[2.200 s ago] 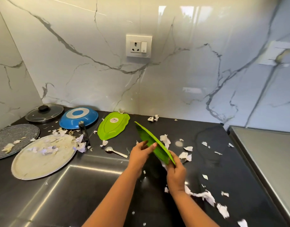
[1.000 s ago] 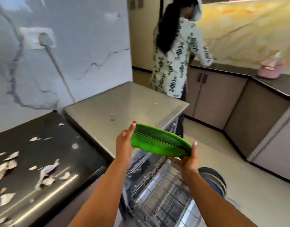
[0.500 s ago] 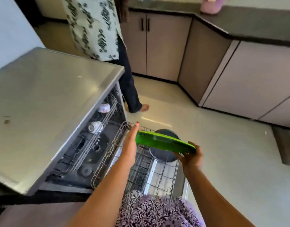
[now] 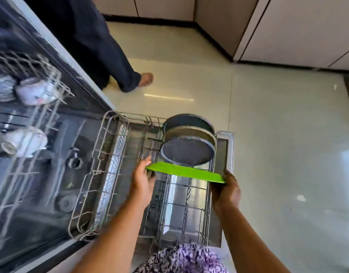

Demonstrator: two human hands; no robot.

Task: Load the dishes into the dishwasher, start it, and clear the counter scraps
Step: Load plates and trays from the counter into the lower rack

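**Head view: green plate held over the dishwasher's lower rack**

1. Green plate (image 4: 184,172). We see it almost edge-on and close to level, carried by both ends above the pulled-out lower rack (image 4: 108,134). Its far edge overlaps the nearest dark pan in the picture; we cannot tell whether the two touch.
2. Left hand (image 4: 142,182). It grips the plate's left end, with the thumb raised against the edge and the fingers tucked under and mostly hidden.
3. Right hand (image 4: 225,192). It grips the plate's right end, with the fingers curled round the corner from below.
4. Dark round pans (image 4: 188,152). We count three, standing on edge one behind another at the far end of the lower rack, just beyond the plate.
5. Dishwasher (image 4: 71,62). It is open, and we see its dark tub at the left.
6. Upper rack (image 4: 51,75). It sits inside the tub and holds pale cups (image 4: 35,91) lying on their sides, blurred.
7. Another person's leg (image 4: 102,46), in dark trousers with a bare foot, stands on the pale floor (image 4: 278,134) beside the machine.
8. Beige cabinets (image 4: 297,30) line the far wall.
9. A purple patterned garment (image 4: 181,259) shows at the bottom edge, between our forearms.
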